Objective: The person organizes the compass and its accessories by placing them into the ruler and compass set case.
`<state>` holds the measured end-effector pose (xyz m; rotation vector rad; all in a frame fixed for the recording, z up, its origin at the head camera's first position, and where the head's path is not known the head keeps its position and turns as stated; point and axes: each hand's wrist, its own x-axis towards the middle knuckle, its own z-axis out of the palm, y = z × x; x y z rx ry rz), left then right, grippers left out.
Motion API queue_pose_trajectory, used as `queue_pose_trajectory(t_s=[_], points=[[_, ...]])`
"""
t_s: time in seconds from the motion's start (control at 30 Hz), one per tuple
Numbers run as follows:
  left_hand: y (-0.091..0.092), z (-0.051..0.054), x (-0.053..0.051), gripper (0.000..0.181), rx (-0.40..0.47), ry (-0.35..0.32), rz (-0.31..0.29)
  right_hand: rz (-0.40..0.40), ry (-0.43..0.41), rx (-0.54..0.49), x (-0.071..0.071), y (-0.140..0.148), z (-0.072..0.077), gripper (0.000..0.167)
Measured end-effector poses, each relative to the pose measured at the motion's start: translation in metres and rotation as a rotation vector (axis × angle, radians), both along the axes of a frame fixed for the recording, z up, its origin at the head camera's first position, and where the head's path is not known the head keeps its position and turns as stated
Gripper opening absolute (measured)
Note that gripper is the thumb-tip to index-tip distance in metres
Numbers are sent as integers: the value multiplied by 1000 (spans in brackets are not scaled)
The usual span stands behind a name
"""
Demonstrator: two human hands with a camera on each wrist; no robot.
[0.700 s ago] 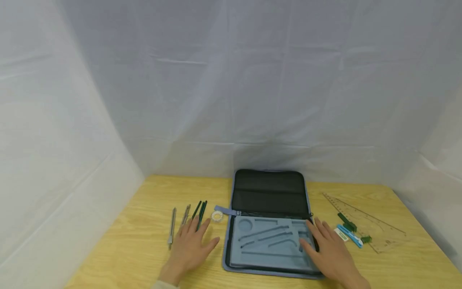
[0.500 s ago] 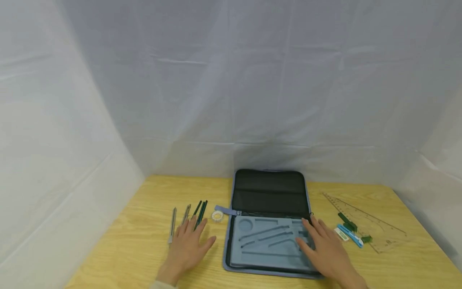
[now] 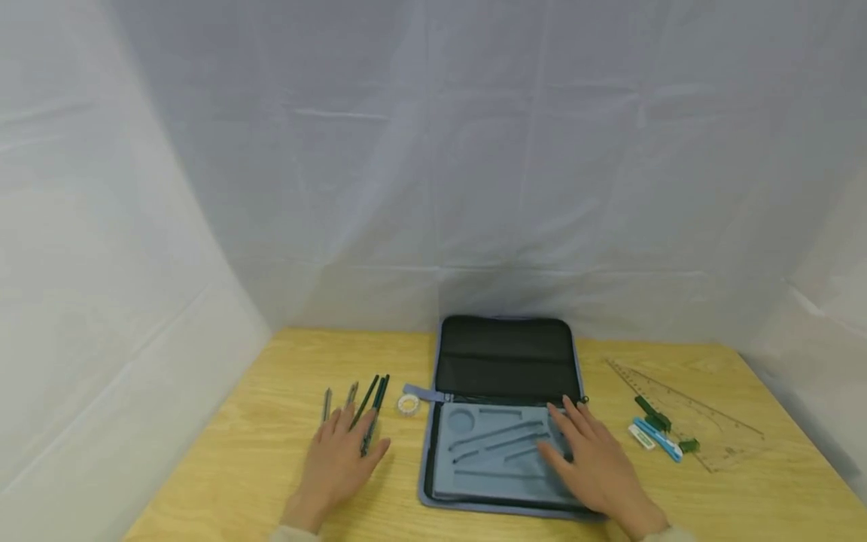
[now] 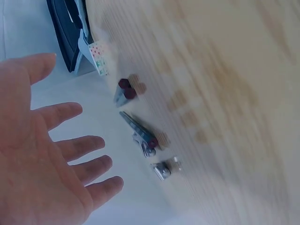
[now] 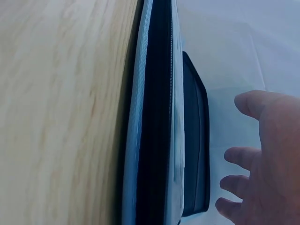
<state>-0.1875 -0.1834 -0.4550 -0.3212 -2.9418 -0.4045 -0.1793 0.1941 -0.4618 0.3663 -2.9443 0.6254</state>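
My left hand [image 3: 336, 459] is spread, palm down, near the dark green pencils [image 3: 381, 391]. The left wrist view shows its straight fingers apart from the pencils, with nothing held. Partly behind its fingertips lie a compass-like metal tool [image 3: 352, 393] and a slim silver tool [image 3: 327, 403]. My right hand [image 3: 596, 463] hovers with fingers spread over the right part of a light blue tray [image 3: 497, 485]. The tray, with shaped recesses, sits in an unzipped blue case [image 3: 425, 493]. In the right wrist view the right hand is empty, and the case's zip edge [image 5: 171, 70] shows.
A small white ring-shaped roll [image 3: 409, 405] lies left of the case beside its strap [image 3: 423, 393]. To the right are clear set squares [image 3: 718, 421], a green item [image 3: 653, 414], a white eraser [image 3: 641, 436] and a light blue tool [image 3: 658, 439]. The black-lined lid [image 3: 504, 357] stands raised behind.
Both hands have shifted left, the left one also slightly nearer the wearer. More of the pencils shows now. The objects on the table have not moved.
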Motion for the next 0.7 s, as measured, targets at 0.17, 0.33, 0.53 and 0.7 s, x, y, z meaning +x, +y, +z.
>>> queue_pose_trajectory(t_s=[0.17,0.33,0.53,0.7], points=[[-6,0,-1,56,-5,22,1,23,-10,-10,-3,-8,3,68],[-9,1,-1,55,-13,16,15,31,-53,-17,-5,-15,4,70],[-11,1,-1,53,15,8,36,36,-51,-25,-7,-24,2,68],[-14,-1,-3,49,12,31,46,42,-64,-21,-7,-32,4,67]])
